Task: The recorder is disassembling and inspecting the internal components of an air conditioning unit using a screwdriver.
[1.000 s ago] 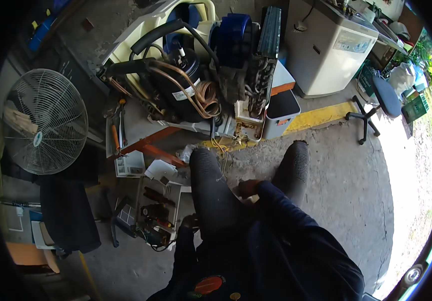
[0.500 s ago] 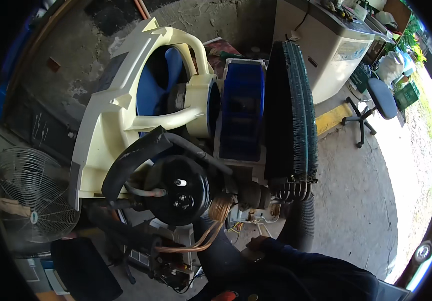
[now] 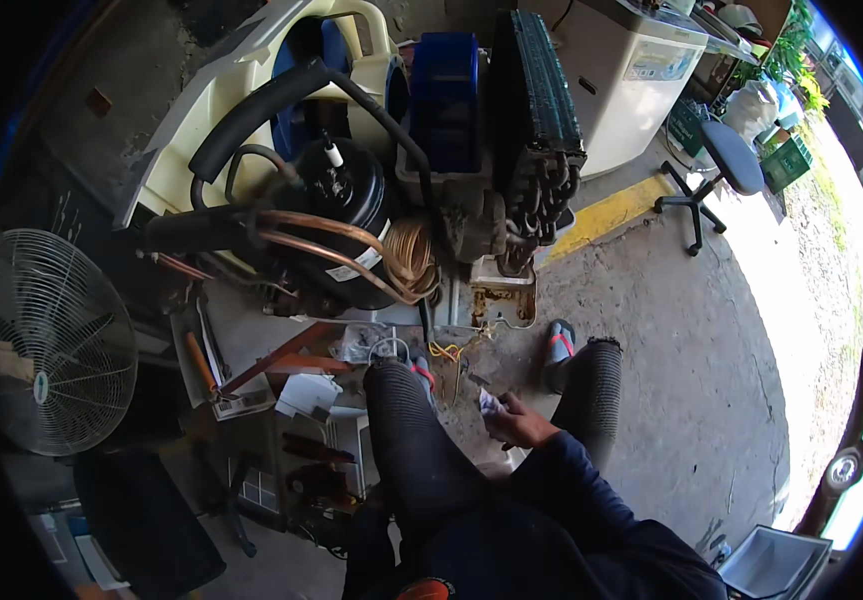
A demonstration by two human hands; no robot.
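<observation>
Crumpled pale paper or cloth (image 3: 492, 403) is shown in the head view, grasped in the fingers of the right hand (image 3: 523, 425), out in front of the near right corner of the air-conditioner base (image 3: 496, 272). The left hand (image 3: 376, 495) is mostly lost in shadow; its grip cannot be told. Yellow wires (image 3: 444, 351) trail below the near edge; they could be snagged by a shifted left foot (image 3: 423, 380). The crumpled piece could be dropped if the fingers were loosened.

The handheld piece (image 3: 491, 404) is whitish-purple, the compressor (image 3: 349, 190) black, the tubing (image 3: 410, 258) copper-coloured.
</observation>
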